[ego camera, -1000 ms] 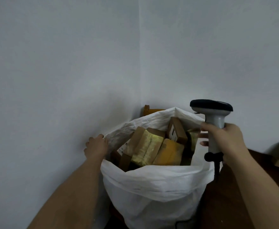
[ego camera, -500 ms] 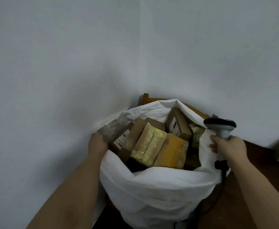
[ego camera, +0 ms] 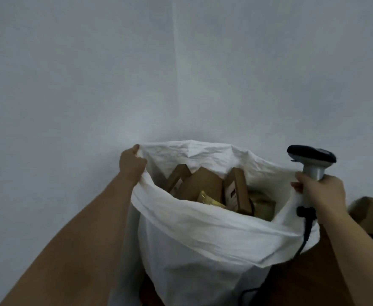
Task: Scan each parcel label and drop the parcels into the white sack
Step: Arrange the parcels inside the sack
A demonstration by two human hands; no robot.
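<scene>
Carton [ego camera: 371, 209] beside white sack [ego camera: 203, 235]

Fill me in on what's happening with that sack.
A person is holding the white sack open. The left hand grips its rim at the far left, and the right hand holds a corded barcode scanner at the right edge. Several brown and yellow parcels already lie inside. Neither hand holds a parcel.
</scene>
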